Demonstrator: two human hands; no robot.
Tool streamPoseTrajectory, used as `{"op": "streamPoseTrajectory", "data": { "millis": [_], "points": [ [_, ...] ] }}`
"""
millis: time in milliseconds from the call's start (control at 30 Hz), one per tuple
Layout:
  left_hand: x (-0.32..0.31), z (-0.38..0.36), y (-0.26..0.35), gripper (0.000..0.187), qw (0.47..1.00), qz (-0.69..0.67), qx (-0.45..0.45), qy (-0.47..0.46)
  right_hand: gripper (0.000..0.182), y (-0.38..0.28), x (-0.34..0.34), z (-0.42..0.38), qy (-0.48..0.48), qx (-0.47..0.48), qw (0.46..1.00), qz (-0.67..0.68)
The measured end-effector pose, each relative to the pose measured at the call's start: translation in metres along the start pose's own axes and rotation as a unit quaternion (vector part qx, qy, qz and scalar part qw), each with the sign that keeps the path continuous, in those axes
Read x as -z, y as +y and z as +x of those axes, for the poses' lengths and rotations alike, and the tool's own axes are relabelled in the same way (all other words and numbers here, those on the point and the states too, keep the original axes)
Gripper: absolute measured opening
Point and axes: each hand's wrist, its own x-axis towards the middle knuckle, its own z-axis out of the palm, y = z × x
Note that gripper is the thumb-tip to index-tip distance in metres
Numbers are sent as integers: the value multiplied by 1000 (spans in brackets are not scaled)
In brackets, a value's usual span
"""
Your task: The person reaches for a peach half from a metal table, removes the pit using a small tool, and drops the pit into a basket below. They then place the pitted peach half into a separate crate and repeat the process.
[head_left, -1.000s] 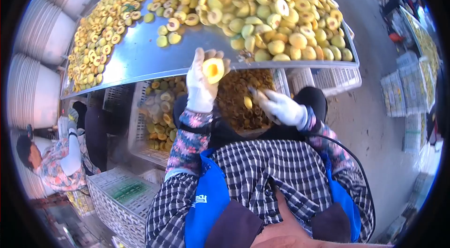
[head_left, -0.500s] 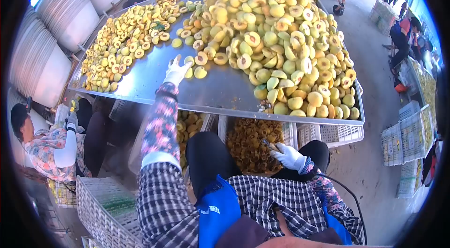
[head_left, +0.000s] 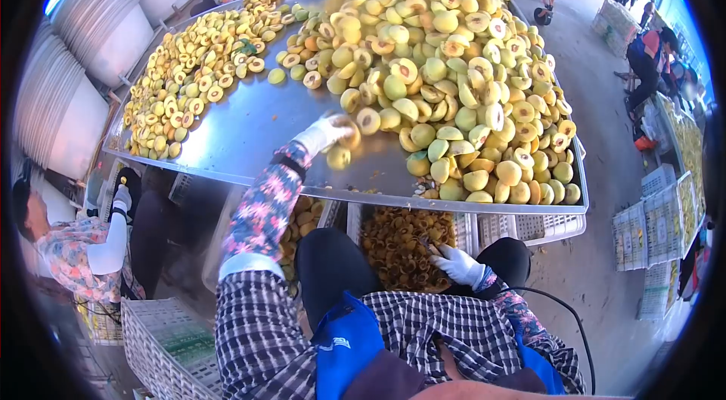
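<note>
The right hand (head_left: pixel 461 267) is closed round a small tool (head_left: pixel 432 248) over a crate (head_left: pixel 466 232) of brown scraps (head_left: pixel 399 247); beyond, the left hand (head_left: pixel 325 133), its grip too blurred to tell, meets fruit halves (head_left: pixel 342 144) on the metal table (head_left: pixel 249 122).

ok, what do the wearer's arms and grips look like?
Left grip and right grip are white-gloved. Floral sleeves cover both forearms, black-and-white checked sleeves above. Dark band near the left wrist; black cable beside the right forearm.

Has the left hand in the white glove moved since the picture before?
Yes: judged against the flat silver metal table, the left hand moved right.
</note>
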Motion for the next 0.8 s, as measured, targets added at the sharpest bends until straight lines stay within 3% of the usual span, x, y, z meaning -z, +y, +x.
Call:
{"op": "streamPoseTrajectory", "data": {
  "millis": [33,67,133,200,233,267,333,400,467,600,667,700,733,800],
  "points": [
    [-4,-9,-3,44,998,4,9,-55,44,5,-2,3,1,2,1000,-22],
    [-13,-42,35,38,994,6,19,-110,46,8,-4,4,1,3,999,-45],
    [-19,-55,55,38,991,29,-3,-130,47,6,-3,1,-7,-10,999,-40],
    [-5,-22,37,41,984,146,-48,95,45,7,-1,4,4,-6,998,-62],
    [-1,-10,35,45,964,151,-115,186,45,26,-2,11,-18,64,989,-134],
    [-2,8,34,45,960,154,-144,185,46,30,-8,9,7,16,992,-124],
    [-9,47,19,59,869,255,-127,404,50,5,-4,4,25,-26,993,-109],
    [-13,84,0,68,917,256,-117,282,52,12,-5,8,-10,-40,996,-77],
    [-36,75,27,66,900,309,-30,305,54,25,-8,16,-14,-16,997,-68],
    [-44,68,41,64,904,352,-16,242,53,42,-12,22,9,17,998,-59],
    [-41,55,45,68,939,291,1,183,53,39,-11,19,-4,9,998,-61],
    [-42,50,44,64,983,65,14,174,54,30,-7,17,-15,2,998,-65],
    [-45,44,41,60,974,-164,27,156,54,20,-5,14,-19,3,998,-62],
    [-66,-28,94,38,914,-388,10,122,45,-12,-2,-5,57,-4,992,-111]
  ]
}}
